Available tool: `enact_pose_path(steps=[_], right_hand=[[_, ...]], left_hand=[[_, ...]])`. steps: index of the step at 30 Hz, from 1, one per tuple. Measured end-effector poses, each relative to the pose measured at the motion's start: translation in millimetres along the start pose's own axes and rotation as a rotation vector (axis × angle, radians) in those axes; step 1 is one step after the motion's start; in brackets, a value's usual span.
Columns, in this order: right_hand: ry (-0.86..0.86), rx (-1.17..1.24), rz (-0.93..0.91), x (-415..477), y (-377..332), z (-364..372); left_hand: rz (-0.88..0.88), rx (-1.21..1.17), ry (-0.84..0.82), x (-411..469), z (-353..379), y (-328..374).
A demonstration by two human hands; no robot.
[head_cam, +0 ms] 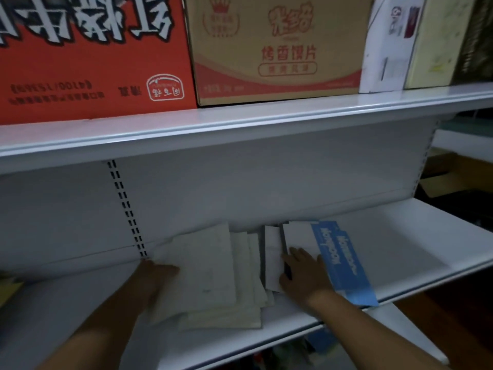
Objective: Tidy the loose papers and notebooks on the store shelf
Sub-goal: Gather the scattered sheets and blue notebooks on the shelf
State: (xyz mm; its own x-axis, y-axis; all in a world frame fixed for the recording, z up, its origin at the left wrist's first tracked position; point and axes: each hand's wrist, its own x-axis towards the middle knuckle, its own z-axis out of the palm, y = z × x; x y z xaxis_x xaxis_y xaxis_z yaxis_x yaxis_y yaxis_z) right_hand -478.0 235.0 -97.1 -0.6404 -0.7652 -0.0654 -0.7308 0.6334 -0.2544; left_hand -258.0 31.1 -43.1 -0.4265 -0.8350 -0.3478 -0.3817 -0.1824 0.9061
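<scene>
My left hand (157,273) at left edge of pale paper stack (208,276), touching it; blur hides fingers, cannot tell if apart or clamped on edge. My right hand (304,273) flat on grey notebooks (272,252), fingers straight, slightly apart, thumb by dark spine. Blue notebook (344,263) just right of that hand, angled, near corner reaching front lip of lower shelf (413,249). Papers fanned unevenly, mid-shelf, beside notebooks. Upper shelf (240,124) carries red carton (93,49), tan carton (274,49).
</scene>
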Motion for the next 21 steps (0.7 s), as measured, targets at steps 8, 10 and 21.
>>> enact_pose_path(steps=[8, 10, 21], right_hand=[[-0.136, -0.125, -0.072, -2, 0, -1], [-0.15, -0.139, -0.11, -2, 4, -1], [0.039, 0.311, -0.055, 14, 42, -25]], left_hand=[[0.031, -0.041, -0.039, -5, 38, 6], [0.047, -0.06, -0.028, -4, 46, 6], [0.02, -0.096, -0.297, -13, 34, -4]])
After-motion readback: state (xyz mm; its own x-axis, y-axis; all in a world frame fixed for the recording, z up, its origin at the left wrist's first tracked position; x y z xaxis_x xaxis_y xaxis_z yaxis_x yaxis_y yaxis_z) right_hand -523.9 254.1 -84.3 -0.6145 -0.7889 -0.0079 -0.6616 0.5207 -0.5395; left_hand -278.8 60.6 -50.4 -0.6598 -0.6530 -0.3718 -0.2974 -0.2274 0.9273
